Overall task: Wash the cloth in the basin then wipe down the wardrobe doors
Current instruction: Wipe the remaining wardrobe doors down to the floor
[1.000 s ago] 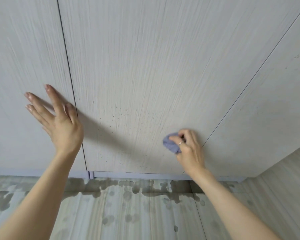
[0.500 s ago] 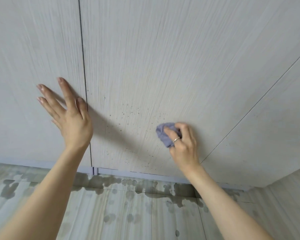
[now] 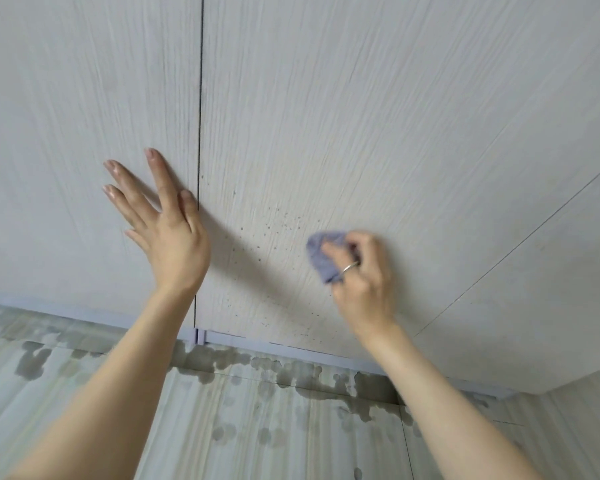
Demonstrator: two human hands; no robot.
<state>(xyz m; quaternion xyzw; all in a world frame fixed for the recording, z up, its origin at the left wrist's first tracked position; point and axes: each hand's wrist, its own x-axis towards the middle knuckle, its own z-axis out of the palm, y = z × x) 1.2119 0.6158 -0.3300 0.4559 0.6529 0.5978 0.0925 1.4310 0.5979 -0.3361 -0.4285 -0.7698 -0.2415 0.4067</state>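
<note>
Purple cloth bunched in right hand, pressed on middle wardrobe door; left hand spread flat beside door seam.

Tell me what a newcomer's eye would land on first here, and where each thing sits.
The bunched blue-purple cloth, gripped by the right hand, sits low on the middle wardrobe door, among dark specks. To its left, the left hand lies with fingers spread on the neighbouring door, beside the seam. Below the doors, dark wet patches blotch the floor along the wardrobe's base.
</note>
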